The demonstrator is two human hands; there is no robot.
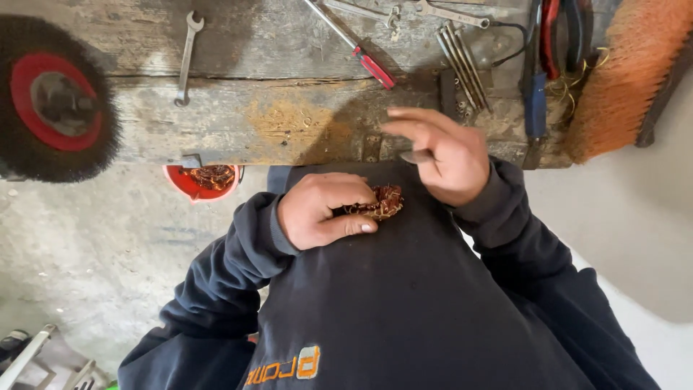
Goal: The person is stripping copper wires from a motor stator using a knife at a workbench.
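Pinching a copper wire tangle against the dark sweatshirt, the left hand grips it; the right hand, just beside, hovers open-fingered (more copper fills the red bowl).

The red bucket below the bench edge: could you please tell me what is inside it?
The red bucket holds tangled copper-coloured wire. The workbench covers its far side, so anything deeper is hidden.
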